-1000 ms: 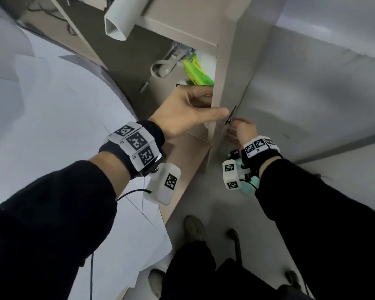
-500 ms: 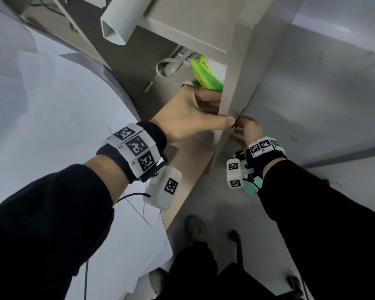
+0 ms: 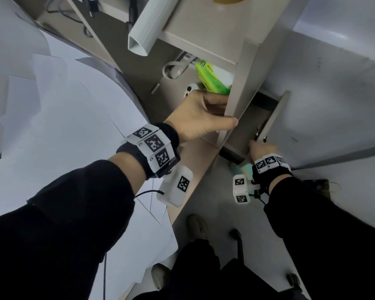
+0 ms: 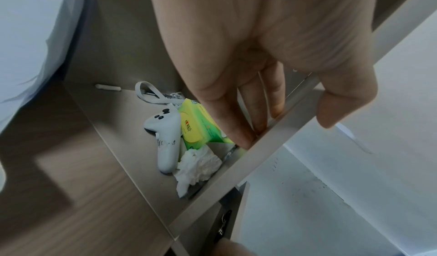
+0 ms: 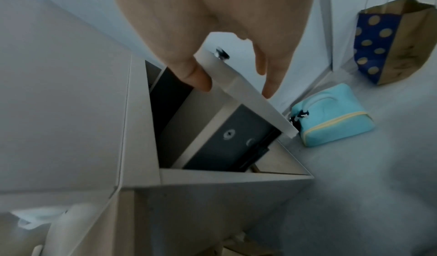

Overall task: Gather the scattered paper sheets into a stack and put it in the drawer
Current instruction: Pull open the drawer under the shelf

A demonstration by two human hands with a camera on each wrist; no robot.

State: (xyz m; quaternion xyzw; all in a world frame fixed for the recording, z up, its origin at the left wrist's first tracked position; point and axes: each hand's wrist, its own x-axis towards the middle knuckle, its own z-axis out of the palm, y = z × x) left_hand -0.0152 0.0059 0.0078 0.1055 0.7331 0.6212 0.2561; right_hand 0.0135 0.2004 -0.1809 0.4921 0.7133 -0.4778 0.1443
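Note:
White paper sheets (image 3: pixel 63 126) lie scattered over the desk at the left in the head view. To their right stands a beige shelf unit whose side panel (image 3: pixel 243 83) my left hand (image 3: pixel 225 114) grips, fingers inside and thumb outside; the left wrist view shows that left hand (image 4: pixel 290 127) on the panel edge (image 4: pixel 236 166). Below it the drawer (image 3: pixel 275 113) stands partly pulled out. My right hand (image 3: pixel 261 148) holds its front. In the right wrist view the right hand (image 5: pixel 234 86) pinches the drawer front (image 5: pixel 260 106), thumb behind and fingers in front.
On the shelf lie a white controller (image 4: pixel 165 138), a green tissue pack (image 4: pixel 196 125) and a crumpled tissue (image 4: pixel 198 164). A light blue pouch (image 5: pixel 331 114) and a dotted paper bag (image 5: pixel 390 41) sit on the floor beside the drawer. A chair castor (image 3: pixel 235 233) is near my feet.
The drawer was flush with the cabinet; my right hand has pulled its front outward, so a gap shows. My left hand stays on the side panel.

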